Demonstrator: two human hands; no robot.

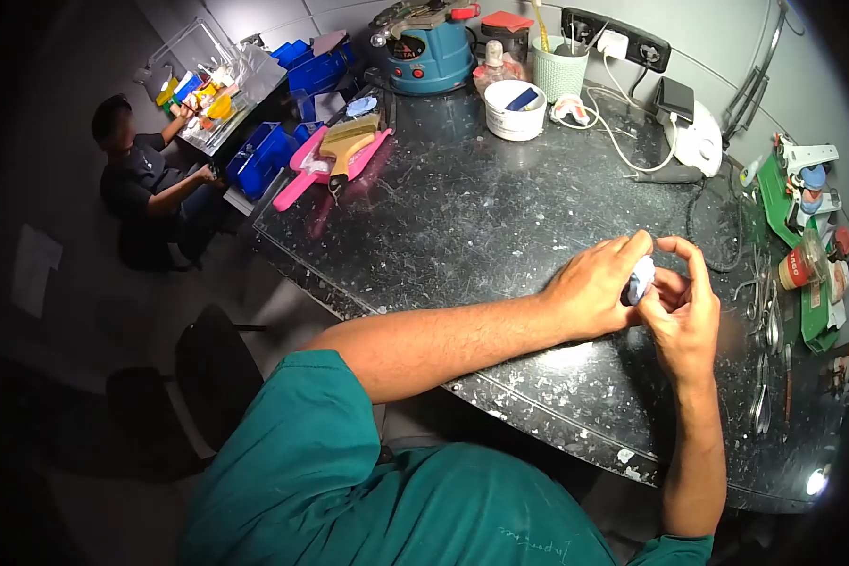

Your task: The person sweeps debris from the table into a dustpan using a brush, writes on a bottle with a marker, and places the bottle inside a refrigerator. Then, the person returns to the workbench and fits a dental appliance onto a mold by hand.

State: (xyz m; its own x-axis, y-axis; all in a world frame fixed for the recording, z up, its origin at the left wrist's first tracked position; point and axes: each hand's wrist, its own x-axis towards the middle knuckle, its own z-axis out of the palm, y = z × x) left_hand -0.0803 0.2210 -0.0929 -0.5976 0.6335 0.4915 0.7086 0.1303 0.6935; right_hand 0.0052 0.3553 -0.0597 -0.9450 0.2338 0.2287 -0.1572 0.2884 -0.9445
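Over the front right of the dark worktop, a small pale blue-and-white piece that looks like a plaster dental cast (640,279) is held up between both hands. My left hand (594,288) is closed on its left side, with the fingers bent round behind it. My right hand (686,319) grips it from the right, thumb at its lower edge and forefinger arched above. Much of the piece is covered by the fingers, so its full shape cannot be made out.
A pink dustpan (297,187) with a brush (349,143) lies at the back left. Behind stand a blue machine (431,58), white tub (515,123) and green cup (558,74). A corded handpiece (668,175) and metal tools (772,316) lie right. A person (146,174) sits far left.
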